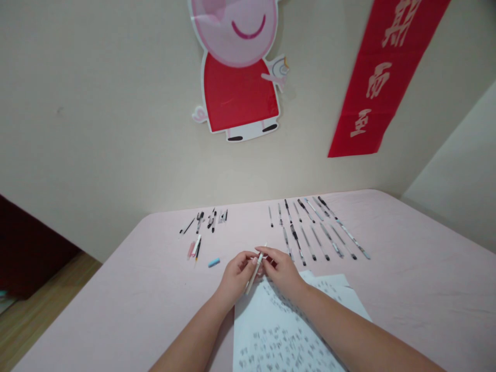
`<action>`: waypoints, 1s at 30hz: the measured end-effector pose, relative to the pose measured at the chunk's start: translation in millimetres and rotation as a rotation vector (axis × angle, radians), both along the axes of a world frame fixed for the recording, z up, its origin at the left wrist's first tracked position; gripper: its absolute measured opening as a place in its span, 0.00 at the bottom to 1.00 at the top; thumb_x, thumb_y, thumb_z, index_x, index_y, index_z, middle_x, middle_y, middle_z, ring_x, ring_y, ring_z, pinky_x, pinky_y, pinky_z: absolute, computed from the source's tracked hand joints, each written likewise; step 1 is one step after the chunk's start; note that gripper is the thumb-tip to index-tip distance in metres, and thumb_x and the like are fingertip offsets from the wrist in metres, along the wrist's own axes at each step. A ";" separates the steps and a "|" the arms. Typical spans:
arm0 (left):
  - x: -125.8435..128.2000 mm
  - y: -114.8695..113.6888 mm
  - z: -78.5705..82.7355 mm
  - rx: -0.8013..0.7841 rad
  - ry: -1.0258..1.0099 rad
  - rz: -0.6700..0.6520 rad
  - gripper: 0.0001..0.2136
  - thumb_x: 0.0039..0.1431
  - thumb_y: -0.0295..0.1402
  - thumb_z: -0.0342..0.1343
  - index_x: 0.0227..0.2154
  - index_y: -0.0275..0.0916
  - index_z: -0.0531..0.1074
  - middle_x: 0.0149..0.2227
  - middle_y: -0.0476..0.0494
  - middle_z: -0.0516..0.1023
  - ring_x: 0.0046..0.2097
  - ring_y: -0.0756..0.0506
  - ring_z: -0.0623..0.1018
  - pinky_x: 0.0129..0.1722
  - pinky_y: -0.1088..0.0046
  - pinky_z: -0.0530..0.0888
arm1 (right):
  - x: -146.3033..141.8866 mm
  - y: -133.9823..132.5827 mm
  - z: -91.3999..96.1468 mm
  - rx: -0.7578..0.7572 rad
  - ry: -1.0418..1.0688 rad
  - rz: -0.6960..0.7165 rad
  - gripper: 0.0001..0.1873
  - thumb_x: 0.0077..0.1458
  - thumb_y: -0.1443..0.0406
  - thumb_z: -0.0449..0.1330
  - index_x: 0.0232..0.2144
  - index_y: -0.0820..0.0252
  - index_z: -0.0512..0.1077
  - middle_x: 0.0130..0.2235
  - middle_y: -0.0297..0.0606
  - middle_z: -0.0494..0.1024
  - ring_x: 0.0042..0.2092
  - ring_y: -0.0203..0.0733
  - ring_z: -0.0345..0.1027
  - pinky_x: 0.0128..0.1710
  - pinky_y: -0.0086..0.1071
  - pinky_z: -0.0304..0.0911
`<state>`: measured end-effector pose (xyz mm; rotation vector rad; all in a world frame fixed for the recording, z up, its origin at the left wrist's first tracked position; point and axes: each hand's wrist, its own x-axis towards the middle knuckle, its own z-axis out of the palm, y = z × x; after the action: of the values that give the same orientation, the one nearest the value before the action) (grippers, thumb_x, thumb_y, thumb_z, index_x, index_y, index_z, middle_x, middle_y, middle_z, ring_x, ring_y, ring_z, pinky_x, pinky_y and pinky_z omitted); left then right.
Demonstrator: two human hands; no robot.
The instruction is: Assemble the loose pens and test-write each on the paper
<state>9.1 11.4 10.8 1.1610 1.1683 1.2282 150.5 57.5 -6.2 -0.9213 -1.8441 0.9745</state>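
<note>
My left hand (239,275) and my right hand (279,267) meet over the top of a sheet of paper. Both have their fingers closed on a slim white pen (251,279), which slants with its lower end toward me. The fingers cover part of its upper half. Handwritten marks fill the paper (279,336) beneath my forearms. A short blue pen cap (214,262) lies left of my left hand. Beyond it sit a pink piece (191,250), a white piece (197,246) and a thin dark refill (198,250).
Pens in two rows, among them a black-capped pen (297,244), lie at the right on the pink tablecloth (127,310). Several dark pen parts (200,222) are grouped at the back left. The wall behind bears a cartoon pig sticker (240,93) and a red banner (380,88).
</note>
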 end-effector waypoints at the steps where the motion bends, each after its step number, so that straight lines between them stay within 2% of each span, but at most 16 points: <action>1: -1.2 0.2 -0.6 -0.005 0.002 0.009 0.17 0.52 0.46 0.55 0.35 0.35 0.69 0.25 0.49 0.73 0.26 0.52 0.71 0.26 0.76 0.68 | -0.2 0.6 0.1 -0.025 0.008 -0.019 0.20 0.49 0.71 0.53 0.44 0.56 0.75 0.39 0.40 0.79 0.34 0.40 0.69 0.36 0.34 0.64; 5: -8.7 2.8 -5.6 -0.008 0.152 0.074 0.14 0.55 0.43 0.51 0.35 0.36 0.70 0.25 0.50 0.72 0.27 0.49 0.73 0.28 0.73 0.70 | -0.6 3.3 0.6 -0.123 0.063 -0.061 0.18 0.49 0.70 0.53 0.41 0.58 0.74 0.32 0.37 0.77 0.30 0.38 0.67 0.31 0.32 0.63; 8: -13.9 3.1 -7.3 0.062 0.361 0.078 0.10 0.56 0.37 0.50 0.35 0.37 0.71 0.28 0.47 0.73 0.29 0.48 0.73 0.30 0.71 0.70 | 0.2 4.1 1.4 -0.153 0.123 -0.083 0.14 0.48 0.69 0.54 0.38 0.59 0.72 0.28 0.34 0.74 0.28 0.37 0.65 0.29 0.30 0.61; 11: -16.3 -0.5 -2.8 0.225 0.655 -0.002 0.07 0.52 0.30 0.52 0.34 0.38 0.72 0.33 0.44 0.74 0.35 0.46 0.73 0.38 0.68 0.70 | 1.5 1.8 4.4 -0.185 0.205 -0.084 0.09 0.51 0.65 0.55 0.36 0.57 0.69 0.26 0.32 0.70 0.26 0.36 0.63 0.26 0.28 0.59; 14: -16.8 -5.6 5.2 0.381 0.845 -0.157 0.11 0.47 0.24 0.53 0.34 0.40 0.73 0.39 0.41 0.72 0.44 0.43 0.70 0.47 0.64 0.67 | 2.7 -2.1 9.3 -0.239 0.263 -0.052 0.11 0.56 0.56 0.53 0.36 0.56 0.67 0.23 0.30 0.67 0.23 0.35 0.60 0.23 0.28 0.58; 20: -21.5 -7.1 11.0 0.398 0.895 -0.297 0.16 0.44 0.24 0.55 0.38 0.41 0.71 0.46 0.41 0.69 0.51 0.41 0.67 0.53 0.62 0.63 | 5.5 -4.3 12.7 -0.239 0.212 -0.023 0.22 0.58 0.49 0.49 0.38 0.59 0.71 0.23 0.31 0.66 0.23 0.35 0.60 0.23 0.28 0.58; 22: -23.7 -5.9 9.8 0.403 0.893 -0.333 0.17 0.43 0.25 0.56 0.39 0.42 0.71 0.48 0.41 0.68 0.52 0.40 0.66 0.54 0.61 0.62 | 6.1 -3.5 11.5 -0.236 0.204 -0.013 0.23 0.58 0.48 0.49 0.35 0.59 0.73 0.23 0.33 0.67 0.24 0.36 0.61 0.24 0.29 0.59; 25: -25.6 -4.6 8.1 0.406 0.884 -0.369 0.18 0.42 0.24 0.56 0.40 0.43 0.71 0.49 0.41 0.67 0.53 0.40 0.66 0.55 0.61 0.62 | 5.0 -1.5 10.3 -0.202 0.199 -0.010 0.23 0.56 0.48 0.51 0.27 0.59 0.72 0.24 0.35 0.70 0.28 0.38 0.64 0.28 0.30 0.61; 27: -26.2 -4.1 7.8 0.405 0.877 -0.379 0.18 0.42 0.24 0.56 0.40 0.43 0.70 0.50 0.41 0.67 0.54 0.40 0.65 0.56 0.61 0.61 | 2.8 0.0 11.1 -0.213 0.211 -0.015 0.20 0.54 0.49 0.54 0.26 0.59 0.72 0.24 0.35 0.70 0.28 0.38 0.65 0.29 0.31 0.60; 30: -26.7 -3.5 8.0 0.401 0.879 -0.388 0.18 0.42 0.24 0.57 0.40 0.42 0.71 0.51 0.41 0.67 0.54 0.40 0.65 0.56 0.61 0.61 | -0.5 0.1 15.1 -0.325 0.260 -0.040 0.16 0.51 0.51 0.58 0.26 0.58 0.69 0.19 0.29 0.66 0.22 0.35 0.59 0.23 0.29 0.56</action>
<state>-17.6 7.9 18.8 2.2470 1.2326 0.6496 150.0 57.5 8.9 -0.9663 -1.4701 1.3277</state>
